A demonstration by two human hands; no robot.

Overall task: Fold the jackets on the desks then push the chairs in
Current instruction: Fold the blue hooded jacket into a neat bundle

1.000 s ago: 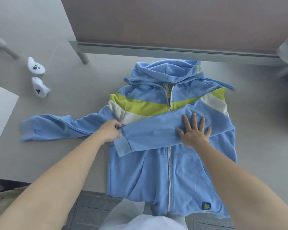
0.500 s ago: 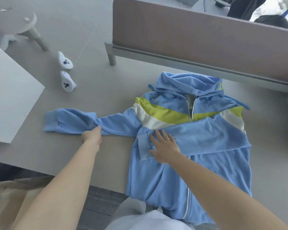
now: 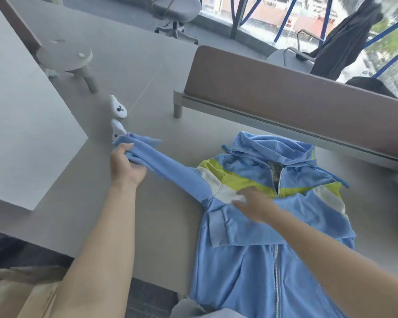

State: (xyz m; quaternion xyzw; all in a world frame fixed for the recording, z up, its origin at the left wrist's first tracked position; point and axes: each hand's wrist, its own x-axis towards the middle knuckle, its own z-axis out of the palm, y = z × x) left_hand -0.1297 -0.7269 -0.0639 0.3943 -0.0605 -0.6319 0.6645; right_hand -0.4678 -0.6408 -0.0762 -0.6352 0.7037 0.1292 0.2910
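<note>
Lying zipped and face up on a grey table [image 3: 166, 214], a light blue hooded jacket [image 3: 274, 271] with lime and white chest stripes has a folded sleeve [image 3: 276, 226] laid across its front. The left hand [image 3: 124, 166] is curled tightly round the cuff end of the outstretched sleeve [image 3: 170, 167], just beside two white controllers [image 3: 118, 109]. The right hand [image 3: 255, 205], blurred, rests with straight fingers on the jacket's chest.

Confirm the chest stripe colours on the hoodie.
Lime green above white stripes; head view.
</note>
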